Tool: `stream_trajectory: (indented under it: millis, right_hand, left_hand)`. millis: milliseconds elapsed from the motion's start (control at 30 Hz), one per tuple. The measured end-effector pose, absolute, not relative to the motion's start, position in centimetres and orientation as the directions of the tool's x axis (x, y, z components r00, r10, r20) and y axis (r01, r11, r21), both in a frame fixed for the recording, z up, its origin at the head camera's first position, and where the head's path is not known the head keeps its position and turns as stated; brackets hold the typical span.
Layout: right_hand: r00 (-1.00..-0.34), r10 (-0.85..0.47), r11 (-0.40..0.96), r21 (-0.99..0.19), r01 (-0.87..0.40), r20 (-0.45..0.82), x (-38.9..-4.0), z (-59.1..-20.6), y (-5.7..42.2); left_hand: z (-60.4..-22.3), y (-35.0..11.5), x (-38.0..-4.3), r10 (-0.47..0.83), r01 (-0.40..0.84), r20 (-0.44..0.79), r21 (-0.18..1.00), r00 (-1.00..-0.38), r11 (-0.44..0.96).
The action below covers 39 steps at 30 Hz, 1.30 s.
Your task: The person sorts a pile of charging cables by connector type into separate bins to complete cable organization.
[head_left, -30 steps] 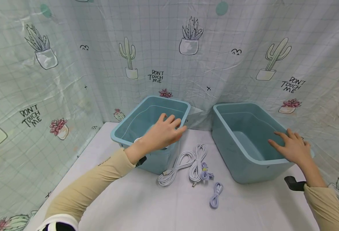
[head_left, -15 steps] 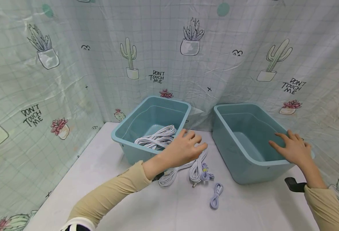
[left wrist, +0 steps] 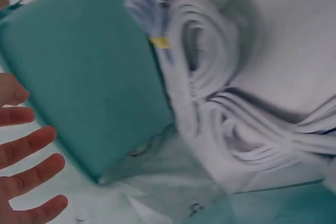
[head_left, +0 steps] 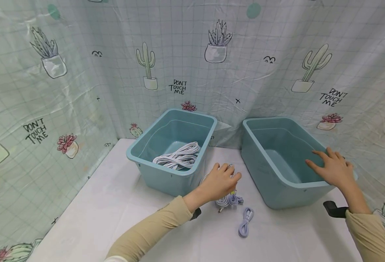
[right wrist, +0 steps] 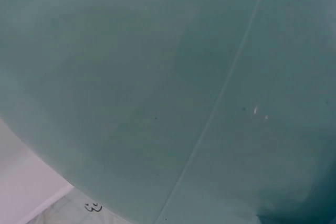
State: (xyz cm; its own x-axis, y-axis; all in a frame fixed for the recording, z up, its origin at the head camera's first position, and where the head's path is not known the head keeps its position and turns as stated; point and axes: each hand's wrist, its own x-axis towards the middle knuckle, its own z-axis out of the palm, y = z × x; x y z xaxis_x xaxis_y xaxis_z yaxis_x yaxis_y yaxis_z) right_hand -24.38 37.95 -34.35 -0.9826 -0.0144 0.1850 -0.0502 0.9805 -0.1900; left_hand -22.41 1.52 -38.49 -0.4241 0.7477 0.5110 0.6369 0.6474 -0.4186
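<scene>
My left hand [head_left: 219, 183] hovers over the coiled white cables between the two bins. Its fingers [left wrist: 31, 145] are spread and loosely bent in the left wrist view, with nothing held. One white USB cable [left wrist: 210, 51] is coiled beside a second looped white cable [left wrist: 257, 140]; in the head view the hand covers most of both. A lavender cable with a yellow tie [head_left: 234, 199] lies against them, and another lavender cable [head_left: 245, 222] sits nearer the front. My right hand [head_left: 334, 169] rests on the right rim of the right teal bin [head_left: 287, 194], thumb reaching over its inside.
The left teal bin [head_left: 166, 182] contains a pile of bundled white cables [head_left: 179, 156]. White cloth covers the table [head_left: 166, 233]. A cactus-print curtain [head_left: 185, 54] hangs close behind and along both sides.
My left hand has come out from over the left bin and moved right and down to the cables on the table. The right hand has stayed at the right bin's rim.
</scene>
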Motion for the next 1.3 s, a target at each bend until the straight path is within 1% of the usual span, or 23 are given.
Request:
stream_trajectory:
  millis: [233,333,500,667,1033,1300]
  right_hand:
    - [-0.984,-0.010,0.981,-0.188,-0.044,0.179,-24.4,-34.2,37.9]
    - [-0.986,-0.008,0.982,-0.185,-0.040,0.169,-24.4,-34.2,37.9]
    - [-0.986,-0.006,0.982,-0.187,-0.038,0.165,-24.4,-34.2,37.7]
    - [-0.985,-0.004,0.982,-0.184,-0.036,0.173,-24.4,-34.2,37.6]
    - [-0.981,-0.005,0.982,-0.184,-0.041,0.195,-24.6,-34.3,37.6]
    - [-0.982,-0.005,0.982,-0.183,-0.040,0.189,-24.3,-34.3,37.7]
  left_hand:
    - [-41.4,1.8,-24.2,0.719,0.615,0.461,-0.382,-0.520,0.690]
    - [-42.5,2.1,-24.9,0.712,0.615,0.419,-0.363,-0.564,0.700]
    - [-43.9,2.7,-25.4,0.715,0.615,0.344,-0.364,-0.609,0.699]
    - [-44.5,2.9,-25.4,0.724,0.606,0.329,-0.398,-0.607,0.689]
    - [-45.5,3.1,-25.6,0.752,0.628,0.307,-0.416,-0.583,0.657]
    - [-46.0,3.2,-25.5,0.744,0.623,0.270,-0.417,-0.611,0.662]
